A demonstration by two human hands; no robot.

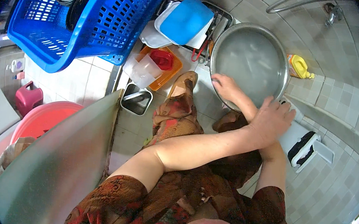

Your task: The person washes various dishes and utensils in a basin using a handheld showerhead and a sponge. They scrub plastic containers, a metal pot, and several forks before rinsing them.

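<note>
A large round metal basin [218, 50] of cloudy grey water stands on the tiled floor, with blurred pale shapes under the surface. My forearms cross. My left hand [270, 120] lies across my right forearm near the basin's lower right rim, its fingers spread and holding nothing visible. My right hand [228, 87] is at the basin's lower left rim, fingers curled; whether it holds anything is unclear. A yellow plastic bottle [299, 66] lies right of the basin. Left of it are a blue plastic lid [186, 20], utensils in a rack and an orange tray [174, 70].
A blue plastic basket [78, 40] with blackened pans stands at upper left. Near my feet are clear plastic containers [141, 71] and a square metal container [136, 98]. A frosted panel [60, 165] rises at left beside a pink tub [46, 113]. A white brush-like tool [306, 149] is at right.
</note>
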